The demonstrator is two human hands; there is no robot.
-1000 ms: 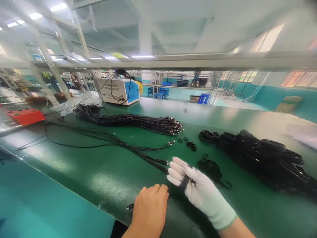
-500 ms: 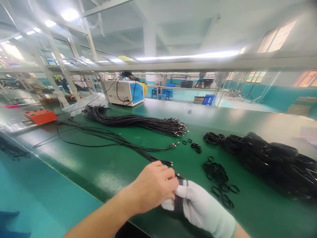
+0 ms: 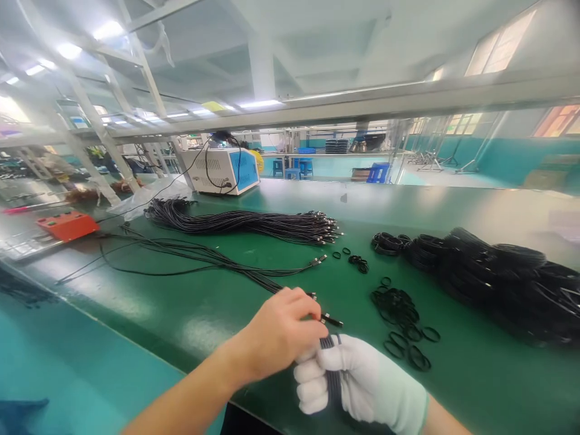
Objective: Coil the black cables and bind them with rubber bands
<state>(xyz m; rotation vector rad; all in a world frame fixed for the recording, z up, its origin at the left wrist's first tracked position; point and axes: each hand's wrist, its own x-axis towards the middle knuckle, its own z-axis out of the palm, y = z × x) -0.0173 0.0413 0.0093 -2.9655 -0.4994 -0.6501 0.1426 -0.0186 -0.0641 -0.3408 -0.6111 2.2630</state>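
My right hand (image 3: 369, 377), in a white glove, is wrapped round a coiled black cable (image 3: 334, 386) near the table's front edge. The bare left hand (image 3: 278, 329) is closed at the top of that coil, its fingertips pinching the cable just above the gloved thumb. A connector end (image 3: 333, 319) pokes out beyond the left fingers. What exactly lies under those fingertips is partly hidden. Behind the hands, several loose black cables (image 3: 226, 261) run leftward across the green table. To the right is a heap of black rubber rings (image 3: 395, 305), with some single rings in front.
A thick bundle of straight cables (image 3: 244, 225) lies farther back. Coiled cables (image 3: 489, 272) are piled at the right. An orange box (image 3: 67, 225) and a white-and-blue machine (image 3: 222, 171) stand on the green table (image 3: 190, 320). A metal shelf rail (image 3: 344, 109) crosses above.
The gloved fingers now curl visibly round the front of the coil. My left hand has shifted slightly down at the coil's top. The view has tilted a little.
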